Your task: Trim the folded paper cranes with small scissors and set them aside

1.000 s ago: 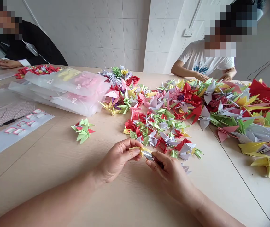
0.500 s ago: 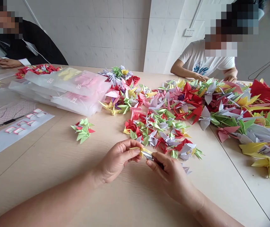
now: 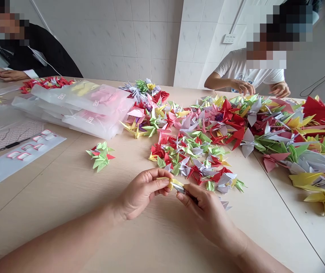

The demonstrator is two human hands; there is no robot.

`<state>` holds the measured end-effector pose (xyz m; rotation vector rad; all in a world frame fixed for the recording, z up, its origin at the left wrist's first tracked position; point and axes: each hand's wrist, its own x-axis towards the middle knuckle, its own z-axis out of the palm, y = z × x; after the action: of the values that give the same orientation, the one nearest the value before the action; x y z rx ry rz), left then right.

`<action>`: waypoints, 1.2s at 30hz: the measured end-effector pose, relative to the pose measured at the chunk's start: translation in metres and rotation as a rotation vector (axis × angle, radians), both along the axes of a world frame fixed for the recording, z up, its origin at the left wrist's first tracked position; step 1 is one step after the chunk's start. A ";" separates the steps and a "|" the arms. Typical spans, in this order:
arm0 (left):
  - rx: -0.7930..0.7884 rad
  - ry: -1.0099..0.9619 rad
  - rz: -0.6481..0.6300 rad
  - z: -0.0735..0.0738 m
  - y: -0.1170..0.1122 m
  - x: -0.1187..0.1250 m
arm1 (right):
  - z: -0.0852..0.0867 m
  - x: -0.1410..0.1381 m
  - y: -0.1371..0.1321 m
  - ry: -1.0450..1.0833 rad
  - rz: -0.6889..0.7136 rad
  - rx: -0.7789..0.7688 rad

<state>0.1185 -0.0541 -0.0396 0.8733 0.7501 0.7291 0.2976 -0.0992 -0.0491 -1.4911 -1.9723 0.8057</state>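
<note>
My left hand [image 3: 148,189] is closed, pinching a small yellow folded paper [image 3: 164,179] between thumb and fingers. From the other side my right hand [image 3: 205,204] grips a small metal tool with a pointed silver tip [image 3: 178,187]. The tip touches the paper's right part, and a dark handle is mostly hidden in my fingers; its exact kind is unclear. Just beyond my hands lies a group of small paper cranes [image 3: 189,155] in red, green, white and yellow. A small green and red cluster of cranes [image 3: 101,155] sits to the left.
Larger coloured cranes [image 3: 302,148] heap up along the right. Translucent plastic bags [image 3: 94,110] holding pink and yellow paper are stacked at the back left, near a pen [image 3: 14,145] and a strip of labels [image 3: 26,155]. Two people sit across the table.
My hands, the yellow paper and the tool have hardly moved. The person at the right has lifted both hands. Another hand's fingers have appeared at the left edge.
</note>
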 end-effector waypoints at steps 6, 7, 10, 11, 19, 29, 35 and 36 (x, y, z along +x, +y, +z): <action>-0.015 -0.001 -0.010 0.000 0.000 -0.001 | 0.002 -0.001 0.000 -0.019 0.003 0.008; -0.017 0.001 -0.009 0.000 0.000 -0.001 | 0.001 -0.001 0.001 -0.026 0.002 0.010; -0.015 0.007 -0.009 0.000 0.000 -0.001 | 0.000 -0.001 0.002 -0.042 0.003 0.023; -0.013 0.009 -0.010 -0.001 0.000 -0.001 | 0.000 -0.001 0.002 -0.047 0.001 0.029; 0.029 0.041 0.018 -0.002 0.000 -0.001 | 0.000 0.000 0.001 -0.109 -0.009 0.048; 0.041 0.051 0.026 -0.002 0.000 0.000 | -0.003 0.000 0.000 -0.158 -0.042 0.113; 0.042 0.051 0.037 -0.001 0.000 0.000 | -0.004 0.000 0.000 -0.139 -0.038 0.120; 0.043 0.052 0.038 -0.001 0.000 0.000 | -0.004 0.000 0.000 -0.136 -0.035 0.115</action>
<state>0.1190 -0.0546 -0.0410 0.9226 0.8016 0.7608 0.2979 -0.0992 -0.0532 -1.5439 -2.0474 0.5789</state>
